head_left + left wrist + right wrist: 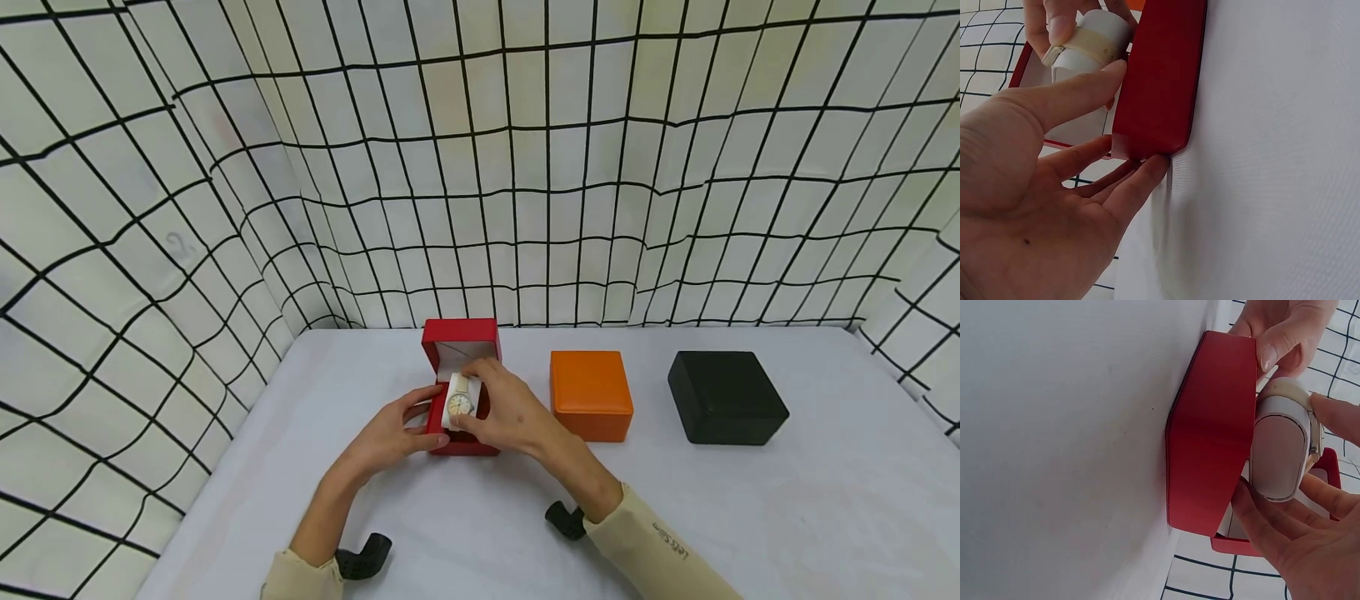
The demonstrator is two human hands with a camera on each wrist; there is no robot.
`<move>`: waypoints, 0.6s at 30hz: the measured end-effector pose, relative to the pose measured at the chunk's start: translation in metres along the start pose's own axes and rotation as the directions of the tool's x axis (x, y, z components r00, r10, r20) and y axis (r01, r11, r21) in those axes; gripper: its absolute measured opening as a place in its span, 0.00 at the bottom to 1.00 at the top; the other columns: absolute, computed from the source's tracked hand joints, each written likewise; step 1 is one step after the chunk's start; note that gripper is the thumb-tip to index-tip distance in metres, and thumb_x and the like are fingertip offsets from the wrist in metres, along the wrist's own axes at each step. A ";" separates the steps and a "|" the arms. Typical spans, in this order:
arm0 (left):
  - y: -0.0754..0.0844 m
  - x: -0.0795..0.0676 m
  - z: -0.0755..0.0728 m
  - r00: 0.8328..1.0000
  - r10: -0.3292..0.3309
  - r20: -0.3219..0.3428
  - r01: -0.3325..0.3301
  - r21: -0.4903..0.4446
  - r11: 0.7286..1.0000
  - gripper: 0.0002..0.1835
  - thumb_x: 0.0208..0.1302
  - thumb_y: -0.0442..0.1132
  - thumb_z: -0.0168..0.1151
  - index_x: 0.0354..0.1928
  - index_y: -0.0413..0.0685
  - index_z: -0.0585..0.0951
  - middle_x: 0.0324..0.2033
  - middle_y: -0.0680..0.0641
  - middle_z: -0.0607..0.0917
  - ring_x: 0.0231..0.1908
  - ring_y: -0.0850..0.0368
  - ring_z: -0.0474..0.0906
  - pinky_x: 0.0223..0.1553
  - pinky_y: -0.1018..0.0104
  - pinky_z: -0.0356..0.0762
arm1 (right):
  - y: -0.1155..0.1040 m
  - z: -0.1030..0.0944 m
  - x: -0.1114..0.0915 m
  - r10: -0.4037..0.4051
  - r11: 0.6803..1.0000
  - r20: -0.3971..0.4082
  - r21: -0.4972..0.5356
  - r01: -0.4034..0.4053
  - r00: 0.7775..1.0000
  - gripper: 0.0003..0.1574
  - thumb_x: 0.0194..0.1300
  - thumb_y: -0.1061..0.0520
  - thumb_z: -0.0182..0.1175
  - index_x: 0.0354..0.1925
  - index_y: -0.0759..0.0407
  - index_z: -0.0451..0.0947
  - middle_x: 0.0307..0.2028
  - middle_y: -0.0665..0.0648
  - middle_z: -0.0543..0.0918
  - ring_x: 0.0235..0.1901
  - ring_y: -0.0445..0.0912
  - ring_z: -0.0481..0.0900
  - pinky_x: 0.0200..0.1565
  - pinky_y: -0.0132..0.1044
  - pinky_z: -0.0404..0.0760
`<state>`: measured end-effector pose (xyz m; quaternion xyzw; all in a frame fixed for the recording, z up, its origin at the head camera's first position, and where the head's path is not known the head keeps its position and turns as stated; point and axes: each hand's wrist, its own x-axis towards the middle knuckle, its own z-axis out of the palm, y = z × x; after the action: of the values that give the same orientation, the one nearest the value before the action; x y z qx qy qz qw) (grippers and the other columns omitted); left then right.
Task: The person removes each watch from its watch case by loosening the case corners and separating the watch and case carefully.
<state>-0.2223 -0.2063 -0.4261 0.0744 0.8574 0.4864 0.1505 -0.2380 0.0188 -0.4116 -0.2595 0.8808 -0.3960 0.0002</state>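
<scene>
A red watch box (462,332) stands on the table with its lid raised. Above its lower half, my right hand (517,408) holds a white cushion (1277,456) by its two ends, thumb nearer me. Around the cushion runs a watch (459,404) with a cream strap and a pale round dial facing up. My left hand (390,433) grips the box's near left corner, thumb at the front edge and fingers along the left side. In the left wrist view, the left thumb lies beside the cushion at the box rim. How deep the cushion sits is partly hidden.
An orange box (591,392) stands closed to the right of the red one. Farther right is a closed dark green or black box (723,398). A white cloth with black grid lines (525,167) rises behind the white table (847,500) and at its sides.
</scene>
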 end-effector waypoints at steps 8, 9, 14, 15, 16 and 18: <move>0.007 -0.004 -0.002 0.997 0.004 -0.081 -0.003 0.022 1.000 0.33 0.70 0.38 0.66 0.75 0.46 0.69 0.74 0.37 0.72 0.73 0.34 0.70 0.62 0.47 0.83 | 0.001 0.002 -0.001 0.020 0.999 -0.006 0.026 -0.020 1.000 0.40 0.62 0.50 0.75 0.67 0.59 0.71 0.63 0.57 0.77 0.55 0.50 0.78 0.60 0.44 0.84; 0.009 -0.004 -0.002 0.993 0.006 -0.115 -0.002 0.036 0.999 0.31 0.71 0.39 0.65 0.74 0.47 0.71 0.73 0.38 0.73 0.72 0.35 0.71 0.62 0.47 0.82 | 0.001 0.003 -0.001 0.021 0.999 -0.007 0.028 -0.020 1.000 0.40 0.62 0.50 0.75 0.67 0.58 0.71 0.63 0.57 0.77 0.55 0.50 0.78 0.60 0.44 0.84; 0.016 -0.005 -0.002 0.960 0.056 -0.275 -0.045 0.044 0.998 0.23 0.74 0.39 0.62 0.69 0.48 0.77 0.66 0.41 0.81 0.67 0.43 0.77 0.64 0.49 0.81 | 0.000 0.004 -0.001 0.013 0.999 -0.018 0.050 -0.012 1.000 0.41 0.62 0.49 0.75 0.68 0.56 0.70 0.64 0.55 0.77 0.57 0.48 0.77 0.63 0.46 0.83; 0.017 -0.004 -0.002 0.956 0.065 -0.286 -0.060 0.028 0.998 0.22 0.74 0.39 0.62 0.68 0.48 0.78 0.65 0.42 0.82 0.66 0.45 0.78 0.63 0.51 0.81 | -0.001 0.005 -0.001 0.012 0.999 -0.019 0.053 -0.011 1.000 0.41 0.62 0.49 0.75 0.68 0.56 0.70 0.64 0.55 0.77 0.57 0.48 0.77 0.63 0.46 0.83; 0.018 -0.005 -0.003 0.955 0.072 -0.288 -0.072 0.009 0.997 0.22 0.74 0.39 0.62 0.67 0.48 0.78 0.64 0.42 0.83 0.65 0.46 0.78 0.62 0.54 0.82 | -0.001 0.005 -0.001 0.012 0.998 -0.021 0.056 -0.011 1.000 0.41 0.62 0.49 0.75 0.68 0.55 0.70 0.65 0.55 0.76 0.58 0.48 0.77 0.64 0.46 0.83; 0.019 -0.005 -0.003 0.960 0.083 -0.267 -0.095 -0.032 0.995 0.22 0.74 0.41 0.63 0.68 0.49 0.78 0.65 0.43 0.82 0.64 0.47 0.79 0.59 0.57 0.83 | -0.002 0.005 -0.002 0.009 0.998 -0.023 0.064 -0.007 1.000 0.42 0.62 0.49 0.75 0.69 0.54 0.70 0.65 0.54 0.76 0.58 0.48 0.77 0.64 0.47 0.83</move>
<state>-0.2190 -0.2000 -0.4070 0.0437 0.8545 0.5174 0.0138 -0.2345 0.0148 -0.4139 -0.2513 0.8688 -0.4267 -0.0002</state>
